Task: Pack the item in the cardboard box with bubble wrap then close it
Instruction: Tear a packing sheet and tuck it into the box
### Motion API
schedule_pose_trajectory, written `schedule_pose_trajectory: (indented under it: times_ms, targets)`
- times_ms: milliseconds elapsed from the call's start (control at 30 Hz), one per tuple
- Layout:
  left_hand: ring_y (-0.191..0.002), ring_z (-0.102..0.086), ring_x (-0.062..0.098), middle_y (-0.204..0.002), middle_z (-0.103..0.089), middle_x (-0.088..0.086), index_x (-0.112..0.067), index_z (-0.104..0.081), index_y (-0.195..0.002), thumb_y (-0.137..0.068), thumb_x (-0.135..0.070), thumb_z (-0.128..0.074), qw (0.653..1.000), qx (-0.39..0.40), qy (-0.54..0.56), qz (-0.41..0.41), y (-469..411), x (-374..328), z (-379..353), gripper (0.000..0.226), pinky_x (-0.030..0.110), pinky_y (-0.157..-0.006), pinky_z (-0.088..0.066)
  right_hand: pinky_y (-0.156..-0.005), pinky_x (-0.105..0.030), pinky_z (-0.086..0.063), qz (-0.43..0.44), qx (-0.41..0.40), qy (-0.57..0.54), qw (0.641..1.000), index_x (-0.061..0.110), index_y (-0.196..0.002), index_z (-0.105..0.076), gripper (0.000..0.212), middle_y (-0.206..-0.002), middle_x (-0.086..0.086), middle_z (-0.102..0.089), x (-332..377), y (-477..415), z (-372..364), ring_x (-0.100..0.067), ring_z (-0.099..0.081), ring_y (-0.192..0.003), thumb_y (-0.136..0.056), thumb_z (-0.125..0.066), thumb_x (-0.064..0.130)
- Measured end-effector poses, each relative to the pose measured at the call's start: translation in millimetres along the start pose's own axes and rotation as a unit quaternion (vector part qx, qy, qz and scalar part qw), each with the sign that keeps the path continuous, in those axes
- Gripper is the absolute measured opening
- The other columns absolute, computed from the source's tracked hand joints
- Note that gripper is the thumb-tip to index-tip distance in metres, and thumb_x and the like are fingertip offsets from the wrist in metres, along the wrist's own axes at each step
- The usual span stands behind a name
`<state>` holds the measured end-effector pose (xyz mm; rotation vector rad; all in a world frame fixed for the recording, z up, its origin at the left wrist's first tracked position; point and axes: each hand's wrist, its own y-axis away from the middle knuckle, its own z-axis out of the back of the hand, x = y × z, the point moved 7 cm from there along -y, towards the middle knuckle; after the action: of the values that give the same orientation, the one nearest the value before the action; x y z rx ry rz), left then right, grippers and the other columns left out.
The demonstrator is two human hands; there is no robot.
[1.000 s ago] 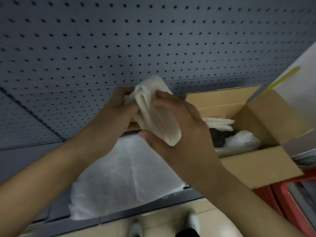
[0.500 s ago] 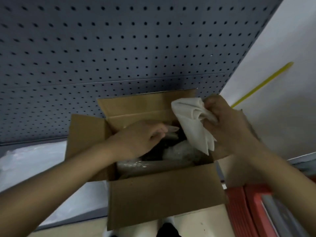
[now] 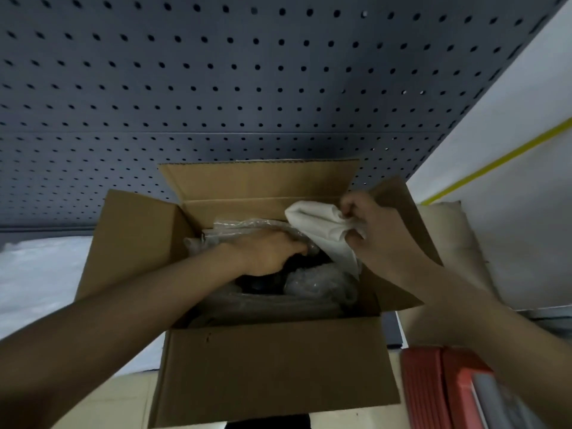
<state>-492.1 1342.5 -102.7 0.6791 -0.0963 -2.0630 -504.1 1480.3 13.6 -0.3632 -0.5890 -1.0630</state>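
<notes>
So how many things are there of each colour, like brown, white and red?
Brown: 1, the cardboard box.
White: 2, the folded white cloth in the right hand, and the white sheet beside the box.
Red: 1, the red crate.
Clear: 1, the bubble wrap under the left hand.
Total: 5.

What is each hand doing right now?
Left hand: inside the open brown cardboard box, grip cannot be told.
Right hand: closed on the folded white cloth bundle.
</notes>
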Motion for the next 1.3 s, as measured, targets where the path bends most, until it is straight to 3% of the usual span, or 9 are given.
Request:
schedule_pose_trajectory:
  times_ms: [100,200,367,433,533,767,1033,1133,1300]
  targets:
    - [-0.113,-0.058,0.021,-0.128,-0.061,0.004,-0.022,-0.058,-0.124,-0.1,-0.023,-0.037,0.998,-0.059,0.008,-0.02,5.1,-1.5,7.2,0.032,0.039,-0.1,-0.046,-0.056,-0.037,-0.05,0.01,0.046,0.068,0.997,0.02,-0.101,-0.046,0.025,-0.081,-0.003,-0.062,2.6,-1.2,-10.0,-0.019,-0.059,-0.062,-0.085,-0.054,0.003]
    - [-0.115,-0.058,0.026,-0.128,-0.063,0.008,-0.014,-0.054,-0.13,-0.097,-0.013,-0.04,0.994,-0.098,-0.042,-0.028,7.4,1.7,0.0,0.036,0.038,-0.101,-0.042,-0.041,-0.027,-0.029,0.028,0.069,0.13,0.989,0.018,-0.1,-0.043,0.021,-0.06,0.006,-0.041,8.0,-4.3,-23.0,-0.012,-0.038,-0.045,-0.088,-0.049,0.002]
    - [-0.127,-0.049,0.011,-0.134,-0.06,-0.007,-0.026,-0.06,-0.124,-0.096,-0.023,-0.042,0.991,-0.112,-0.071,0.002,10.2,10.6,-8.8,0.033,0.037,-0.111,-0.028,-0.05,-0.029,-0.035,-0.014,0.072,0.211,0.975,0.024,-0.141,-0.033,0.057,-0.095,-0.007,-0.063,8.7,-11.7,-31.8,-0.021,-0.056,-0.064,-0.09,-0.05,0.006]
    - [-0.129,-0.047,0.01,-0.134,-0.059,-0.008,-0.027,-0.062,-0.12,-0.097,-0.025,-0.041,0.992,-0.106,-0.061,0.004,10.1,11.5,-9.4,0.032,0.038,-0.113,-0.024,-0.058,-0.031,-0.042,-0.027,0.023,0.216,0.976,0.017,-0.138,-0.04,0.05,-0.105,-0.013,-0.065,13.5,-8.3,-26.8,-0.031,-0.062,-0.077,-0.091,-0.048,0.006]
    - [-0.137,-0.038,0.013,-0.144,-0.05,-0.006,-0.028,-0.062,-0.123,-0.097,-0.023,-0.042,0.996,-0.086,-0.03,0.015,8.9,13.3,-7.6,0.033,0.037,-0.116,-0.015,-0.047,-0.026,-0.035,-0.088,-0.131,0.163,0.974,0.007,-0.123,-0.051,0.035,-0.087,-0.015,-0.061,17.4,9.5,-4.8,-0.025,-0.051,-0.059,-0.088,-0.052,0.005]
    - [-0.141,-0.027,0.023,-0.151,-0.04,0.004,-0.022,-0.055,-0.131,-0.098,-0.017,-0.038,1.0,-0.019,0.013,0.016,11.9,11.3,-6.5,0.038,0.038,-0.115,-0.008,-0.048,-0.025,-0.029,-0.25,-0.274,0.017,0.929,0.012,-0.094,-0.034,0.025,-0.096,-0.009,-0.041,14.9,27.4,-13.7,-0.011,-0.037,-0.062,-0.085,-0.056,0.006]
    - [-0.143,-0.02,0.027,-0.155,-0.028,0.0,-0.031,-0.039,-0.142,-0.096,-0.021,-0.039,0.995,0.064,0.067,0.021,5.4,24.3,-17.3,0.048,0.044,-0.118,-0.016,-0.068,-0.04,-0.042,-0.312,-0.23,-0.013,0.922,0.03,-0.14,-0.018,0.057,-0.137,-0.018,-0.042,21.1,25.9,-44.6,-0.043,-0.056,-0.097,-0.093,-0.042,0.009]
    - [-0.143,-0.011,0.034,-0.158,-0.019,0.005,-0.031,-0.045,-0.139,-0.095,-0.016,-0.041,0.995,0.091,0.043,0.019,6.8,23.8,-16.9,0.047,0.046,-0.119,-0.014,-0.068,-0.038,-0.038,-0.318,-0.135,0.051,0.937,0.034,-0.141,-0.02,0.054,-0.134,-0.02,-0.039,18.8,24.8,-59.7,-0.041,-0.054,-0.099,-0.096,-0.038,0.009]
    - [-0.145,-0.005,0.037,-0.159,-0.014,0.009,-0.032,-0.041,-0.142,-0.095,-0.015,-0.043,0.994,0.1,0.034,0.011,7.2,23.9,-14.2,0.05,0.049,-0.12,-0.008,-0.062,-0.036,-0.039,-0.351,-0.191,0.013,0.917,0.018,-0.135,-0.033,0.041,-0.12,-0.024,-0.052,5.5,7.1,-65.9,-0.035,-0.056,-0.087,-0.095,-0.042,0.012]
